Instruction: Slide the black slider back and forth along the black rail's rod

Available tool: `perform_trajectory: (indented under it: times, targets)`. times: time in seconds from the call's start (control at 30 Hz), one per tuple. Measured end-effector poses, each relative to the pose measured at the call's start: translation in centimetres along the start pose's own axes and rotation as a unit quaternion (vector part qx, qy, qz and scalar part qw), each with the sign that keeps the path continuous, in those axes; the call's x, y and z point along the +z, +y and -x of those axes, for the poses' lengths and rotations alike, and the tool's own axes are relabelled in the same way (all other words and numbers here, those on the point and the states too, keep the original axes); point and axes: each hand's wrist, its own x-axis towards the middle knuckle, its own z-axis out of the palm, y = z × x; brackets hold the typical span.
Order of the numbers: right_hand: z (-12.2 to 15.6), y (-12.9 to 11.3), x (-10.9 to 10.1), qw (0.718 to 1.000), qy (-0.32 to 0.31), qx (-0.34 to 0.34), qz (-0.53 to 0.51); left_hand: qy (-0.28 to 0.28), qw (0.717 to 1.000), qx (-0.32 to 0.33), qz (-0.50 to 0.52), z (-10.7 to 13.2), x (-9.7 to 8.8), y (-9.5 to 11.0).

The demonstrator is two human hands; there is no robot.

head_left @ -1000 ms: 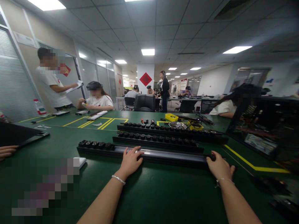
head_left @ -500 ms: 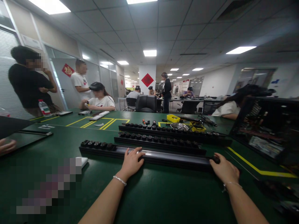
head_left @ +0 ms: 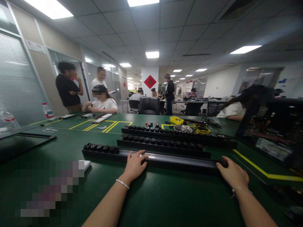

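A long black channel rail (head_left: 170, 158) lies across the green table in front of me. Several black socket modules (head_left: 100, 147) sit in its left end, and the shiny channel between my hands holds none. My left hand (head_left: 135, 165) rests on the rail near its middle, fingers spread over the channel. At the right end, my right hand (head_left: 234, 173) has its thumb and fingers around a small black socket module (head_left: 223, 163), partly hidden by the hand. Behind lie a second black rail (head_left: 163, 145) and a third (head_left: 203, 138), both lined with similar modules.
Beyond the rails are a yellow tray (head_left: 176, 120) and a metal dish (head_left: 183, 129). An open black case (head_left: 272, 132) stands at right. A white-ended, blurred object (head_left: 84, 164) lies at left. A seated co-worker (head_left: 104, 102) is across the table.
My right hand sits slightly farther right in view; my left hand stays on the rail. Another person's hand at the left edge is gone. The standing person in black appears farther right.
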Motion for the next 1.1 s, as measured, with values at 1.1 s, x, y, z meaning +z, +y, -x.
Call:
perform_trajectory:
  times: [1.1]
  targets:
    - [-0.9, 1.5, 0.9, 1.000, 0.006, 0.019, -0.004, -0.001, 1.000, -0.002, 0.001, 0.0, 0.1, -0.1]
